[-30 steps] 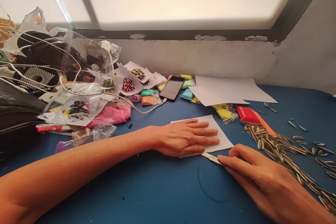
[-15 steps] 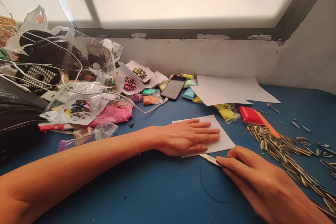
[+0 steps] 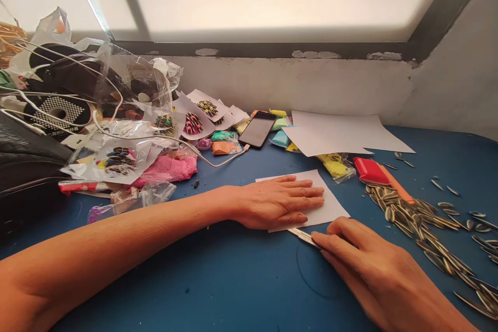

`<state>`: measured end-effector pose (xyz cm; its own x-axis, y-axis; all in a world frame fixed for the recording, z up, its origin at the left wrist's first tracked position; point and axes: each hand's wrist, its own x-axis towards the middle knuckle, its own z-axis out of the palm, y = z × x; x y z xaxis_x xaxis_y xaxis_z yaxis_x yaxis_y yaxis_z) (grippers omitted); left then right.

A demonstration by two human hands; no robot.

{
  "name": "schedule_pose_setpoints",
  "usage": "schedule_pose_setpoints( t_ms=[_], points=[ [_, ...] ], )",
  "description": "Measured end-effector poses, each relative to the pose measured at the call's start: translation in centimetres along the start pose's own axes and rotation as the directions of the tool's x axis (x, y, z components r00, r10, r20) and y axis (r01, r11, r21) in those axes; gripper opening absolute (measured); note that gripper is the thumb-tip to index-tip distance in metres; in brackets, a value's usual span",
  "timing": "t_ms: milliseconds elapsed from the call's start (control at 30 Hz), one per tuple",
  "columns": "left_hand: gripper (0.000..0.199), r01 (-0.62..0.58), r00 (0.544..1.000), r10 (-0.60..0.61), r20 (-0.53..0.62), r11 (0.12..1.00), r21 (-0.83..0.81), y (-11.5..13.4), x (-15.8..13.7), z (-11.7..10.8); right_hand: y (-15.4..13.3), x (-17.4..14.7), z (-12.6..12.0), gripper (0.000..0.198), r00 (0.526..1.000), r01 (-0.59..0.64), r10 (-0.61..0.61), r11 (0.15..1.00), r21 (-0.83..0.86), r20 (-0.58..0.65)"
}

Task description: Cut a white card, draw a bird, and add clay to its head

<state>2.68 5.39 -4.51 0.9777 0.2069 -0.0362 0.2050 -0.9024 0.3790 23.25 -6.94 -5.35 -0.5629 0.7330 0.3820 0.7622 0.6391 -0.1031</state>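
My left hand (image 3: 278, 202) lies flat on a piece of white paper (image 3: 330, 202), fingers stretched and a little apart. In my right hand (image 3: 373, 264) is a slim, pale utility knife (image 3: 303, 236), pinched between thumb and fingers. Its tip meets the paper's near edge, just below my left thumb, and part of the blade end is hidden under the sheet. To the right of the paper, a red packet (image 3: 371, 171) and an orange strip (image 3: 399, 185) lie beside a heap of striped sunflower seeds (image 3: 420, 228).
Larger white sheets (image 3: 338, 132) lie at the back over packets of coloured clay (image 3: 334, 166). A phone (image 3: 257, 128) with a white cable (image 3: 187, 145) is left of them. Plastic bags, seed-decorated papers (image 3: 192, 123) and a pink cloth (image 3: 169, 168) crowd the left.
My right hand and the knife have slid slightly left along the paper's near edge. My left hand stays pressed on the paper, almost unmoved.
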Motion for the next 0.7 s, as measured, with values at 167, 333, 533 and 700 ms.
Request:
schedule_pose_setpoints(
  t_ms=[167, 333, 533, 700],
  points=[
    [0.057, -0.016, 1.0, 0.016, -0.023, 1.0, -0.003, -0.08, -0.01, 0.08, -0.3, 0.27, -0.06, 0.023, 1.0, 0.004, -0.005, 1.0, -0.007, -0.017],
    [0.058, -0.006, 1.0, 0.006, -0.008, 1.0, 0.005, -0.1, 0.01, 0.09, -0.74, 0.58, -0.13, 0.022, 1.0, 0.02, -0.02, 1.0, 0.005, -0.024],
    [0.057, -0.004, 1.0, 0.004, -0.016, 1.0, -0.009, 0.02, -0.08, 0.09, -0.78, 0.73, 0.06, 0.024, 1.0, 0.003, -0.002, 1.0, 0.015, -0.015],
    [0.058, -0.005, 1.0, 0.005, -0.019, 1.0, -0.012, 0.1, -0.09, 0.07, -0.93, 0.82, 0.15, 0.024, 1.0, -0.001, 0.001, 1.0, 0.007, 0.007]
  ],
)
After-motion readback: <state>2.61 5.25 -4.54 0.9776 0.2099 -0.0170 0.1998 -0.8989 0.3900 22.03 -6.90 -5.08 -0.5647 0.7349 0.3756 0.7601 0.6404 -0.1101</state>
